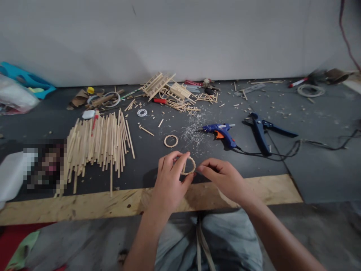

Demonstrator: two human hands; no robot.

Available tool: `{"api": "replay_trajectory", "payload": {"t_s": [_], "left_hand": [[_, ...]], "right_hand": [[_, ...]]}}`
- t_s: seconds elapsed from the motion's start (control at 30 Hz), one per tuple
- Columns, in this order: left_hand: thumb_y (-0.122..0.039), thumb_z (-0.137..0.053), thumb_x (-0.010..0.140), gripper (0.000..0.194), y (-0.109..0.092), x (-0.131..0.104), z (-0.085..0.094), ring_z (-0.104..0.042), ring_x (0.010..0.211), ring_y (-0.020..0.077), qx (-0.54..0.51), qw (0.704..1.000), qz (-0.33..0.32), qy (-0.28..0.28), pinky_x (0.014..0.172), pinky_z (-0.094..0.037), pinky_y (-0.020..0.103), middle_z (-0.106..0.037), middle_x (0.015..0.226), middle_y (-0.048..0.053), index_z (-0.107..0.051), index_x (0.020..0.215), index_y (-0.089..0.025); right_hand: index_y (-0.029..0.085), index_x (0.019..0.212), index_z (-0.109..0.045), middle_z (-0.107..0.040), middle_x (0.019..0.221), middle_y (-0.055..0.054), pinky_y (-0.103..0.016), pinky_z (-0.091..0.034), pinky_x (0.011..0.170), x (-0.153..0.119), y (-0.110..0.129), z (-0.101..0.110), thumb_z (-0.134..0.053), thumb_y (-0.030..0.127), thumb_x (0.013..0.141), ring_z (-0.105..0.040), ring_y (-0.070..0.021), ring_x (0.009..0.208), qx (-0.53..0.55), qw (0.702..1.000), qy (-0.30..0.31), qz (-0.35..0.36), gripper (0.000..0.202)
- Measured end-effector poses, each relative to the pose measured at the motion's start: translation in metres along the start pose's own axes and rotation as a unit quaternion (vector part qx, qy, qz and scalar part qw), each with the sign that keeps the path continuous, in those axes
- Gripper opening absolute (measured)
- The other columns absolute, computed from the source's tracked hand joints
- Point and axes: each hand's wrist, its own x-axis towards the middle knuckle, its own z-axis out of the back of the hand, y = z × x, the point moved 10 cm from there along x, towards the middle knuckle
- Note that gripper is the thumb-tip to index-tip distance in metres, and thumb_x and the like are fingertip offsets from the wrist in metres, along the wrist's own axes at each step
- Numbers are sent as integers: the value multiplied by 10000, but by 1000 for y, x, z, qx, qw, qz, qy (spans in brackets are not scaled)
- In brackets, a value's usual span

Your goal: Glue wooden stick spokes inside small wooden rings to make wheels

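Note:
Between the thumb and fingers of my left hand [172,175] is a small wooden ring [193,162], held upright just above the table's front edge. My right hand [221,173] is at the ring's right side, its thumb and forefinger pinched together close to the rim. Whatever is in that pinch, if anything, is too small to make out. A second wooden ring [170,141] lies flat on the dark table a little beyond my left hand. To the right of it rests a blue glue gun [221,131] with an orange trigger, its nozzle end near white glue strings [194,133].
Many thin wooden sticks [98,143] are piled at left. Blue-handled cutters [261,131] and a black cable [282,154] lie at right. Small wooden frames [160,86], offcuts and a white perforated disc [142,112] are farther back. A pale wooden strip [84,205] edges the table.

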Motion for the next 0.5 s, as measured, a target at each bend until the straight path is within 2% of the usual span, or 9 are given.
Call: {"api": "replay_trajectory", "payload": {"t_s": [0.27,0.5], "left_hand": [[-174,-614,772,480,7,-1,-3,-458,1057,235,2,1000,21,0,925,-412,404,-485,1148,79,-467,1225,-236],[-192,-642,758,470,14,0,-6,-468,1038,236,15,999,31,-9,916,-420,407,-494,1133,78,-485,1198,-241]], "right_hand": [[176,743,-637,-462,591,34,-212,-303,510,-1,-2,5,-525,308,805,-380,-90,545,53,998,-22,-8,183],[184,741,-631,-366,502,60,-203,-243,441,-2,-3,10,-564,302,806,-292,-66,467,191,981,-27,3,150]]}}
